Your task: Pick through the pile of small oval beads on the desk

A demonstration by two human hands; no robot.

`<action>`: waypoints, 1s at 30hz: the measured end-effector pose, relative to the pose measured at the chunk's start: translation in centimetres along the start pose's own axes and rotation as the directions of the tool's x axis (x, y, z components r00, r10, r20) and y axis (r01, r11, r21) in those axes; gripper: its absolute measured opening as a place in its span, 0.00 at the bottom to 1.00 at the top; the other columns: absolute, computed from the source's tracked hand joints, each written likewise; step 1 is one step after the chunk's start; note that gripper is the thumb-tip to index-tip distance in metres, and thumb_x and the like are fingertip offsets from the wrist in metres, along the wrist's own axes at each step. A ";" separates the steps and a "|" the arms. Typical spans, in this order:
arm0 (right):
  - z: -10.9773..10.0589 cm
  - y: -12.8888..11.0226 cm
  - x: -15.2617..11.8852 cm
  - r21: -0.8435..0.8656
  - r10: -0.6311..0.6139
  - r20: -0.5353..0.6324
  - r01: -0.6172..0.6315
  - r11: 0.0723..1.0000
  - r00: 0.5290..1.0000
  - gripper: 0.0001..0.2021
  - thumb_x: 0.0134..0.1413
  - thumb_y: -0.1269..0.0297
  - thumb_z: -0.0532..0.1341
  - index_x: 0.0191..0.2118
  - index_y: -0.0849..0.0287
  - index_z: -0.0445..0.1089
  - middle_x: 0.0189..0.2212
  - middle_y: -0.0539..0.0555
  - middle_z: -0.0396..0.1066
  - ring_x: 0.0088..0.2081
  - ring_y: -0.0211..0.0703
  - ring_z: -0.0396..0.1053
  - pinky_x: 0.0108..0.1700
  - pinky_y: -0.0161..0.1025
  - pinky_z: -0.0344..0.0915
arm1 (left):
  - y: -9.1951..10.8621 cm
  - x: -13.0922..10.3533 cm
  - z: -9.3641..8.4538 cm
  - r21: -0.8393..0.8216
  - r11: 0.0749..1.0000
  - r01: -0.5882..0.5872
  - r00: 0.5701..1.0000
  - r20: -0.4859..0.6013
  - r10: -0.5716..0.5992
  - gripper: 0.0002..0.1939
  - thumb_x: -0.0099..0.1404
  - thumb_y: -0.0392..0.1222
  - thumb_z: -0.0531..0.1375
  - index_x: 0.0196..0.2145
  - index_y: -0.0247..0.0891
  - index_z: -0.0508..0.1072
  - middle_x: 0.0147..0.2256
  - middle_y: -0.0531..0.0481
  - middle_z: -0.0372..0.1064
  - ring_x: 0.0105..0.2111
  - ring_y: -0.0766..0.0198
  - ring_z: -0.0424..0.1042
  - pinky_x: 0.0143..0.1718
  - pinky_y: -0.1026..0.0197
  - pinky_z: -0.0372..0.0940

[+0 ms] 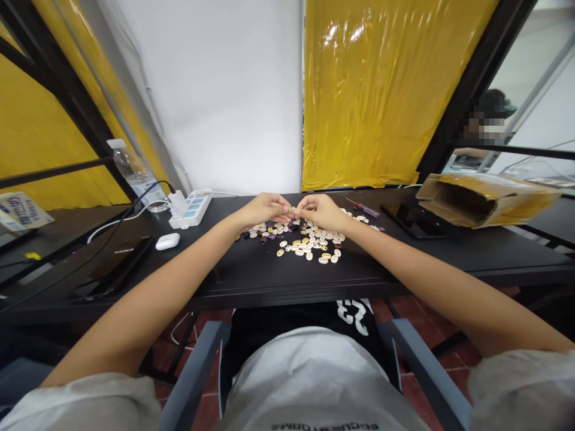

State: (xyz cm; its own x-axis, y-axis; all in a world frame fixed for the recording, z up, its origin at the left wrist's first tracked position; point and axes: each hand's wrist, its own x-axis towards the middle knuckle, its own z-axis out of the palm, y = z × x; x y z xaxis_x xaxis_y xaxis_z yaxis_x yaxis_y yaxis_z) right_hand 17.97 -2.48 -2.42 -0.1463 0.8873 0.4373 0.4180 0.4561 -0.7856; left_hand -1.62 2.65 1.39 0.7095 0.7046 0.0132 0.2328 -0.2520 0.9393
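Observation:
My left hand and my right hand meet above the far part of the black table. Their fingertips pinch a small yellowish oval piece between them; the fingers cover part of it. Below and in front of the hands lies a loose spread of small flat oval pieces, mostly cream with some yellow and with dark marks or holes. Smaller purple and dark bits are scattered under my left hand. Some pieces are hidden behind the hands and forearms.
A screwdriver with a purple handle, a dark phone and an open cardboard box are to the right. A power strip, white earbud case, bottle and black tablet-like device are left. A person sits beyond the right frame.

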 end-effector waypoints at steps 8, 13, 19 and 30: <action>0.0 -0.2 -0.2 0.002 0.034 0.002 -0.034 0.999 0.999 0.09 0.50 0.61 0.64 0.28 0.63 0.71 0.27 0.56 0.75 0.26 0.37 0.68 0.28 0.35 0.62 | -0.4 0.3 0.2 0.042 0.998 -0.045 0.999 0.023 0.044 0.09 0.61 0.36 0.64 0.38 0.32 0.69 0.35 0.40 0.77 0.35 0.63 0.77 0.42 0.59 0.70; -0.1 -0.2 -0.2 -0.007 0.058 -0.010 -0.058 0.998 0.998 0.10 0.50 0.60 0.64 0.28 0.63 0.72 0.25 0.55 0.74 0.22 0.34 0.64 0.24 0.34 0.58 | -0.8 0.5 0.1 0.140 0.983 -0.122 0.993 0.028 0.119 0.09 0.61 0.35 0.63 0.39 0.31 0.70 0.35 0.39 0.77 0.34 0.62 0.77 0.40 0.57 0.70; -0.1 0.0 -0.1 0.010 0.072 -0.008 -0.072 0.997 0.997 0.10 0.49 0.61 0.65 0.28 0.63 0.72 0.24 0.55 0.74 0.21 0.33 0.62 0.23 0.33 0.57 | -1.5 0.8 0.2 0.168 0.978 -0.124 0.992 -0.007 0.126 0.12 0.58 0.39 0.65 0.38 0.33 0.69 0.34 0.39 0.78 0.34 0.61 0.77 0.38 0.58 0.70; -0.2 0.1 0.0 0.147 0.161 0.014 -0.162 0.976 0.987 0.08 0.48 0.63 0.67 0.27 0.63 0.71 0.25 0.55 0.75 0.23 0.34 0.66 0.21 0.31 0.57 | -1.1 0.4 1.5 0.179 0.976 -0.128 0.989 -0.047 0.138 0.09 0.59 0.38 0.64 0.36 0.33 0.68 0.34 0.39 0.77 0.34 0.61 0.77 0.39 0.56 0.70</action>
State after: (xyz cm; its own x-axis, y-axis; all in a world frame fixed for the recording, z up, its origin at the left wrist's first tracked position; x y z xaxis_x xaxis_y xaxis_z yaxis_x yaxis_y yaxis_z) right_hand 18.14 -2.50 -2.42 -0.0899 0.9502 0.2985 0.2994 0.3117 -0.9018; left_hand -0.60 2.16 -0.16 0.7031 0.6931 0.1590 0.2550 -0.4545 0.8535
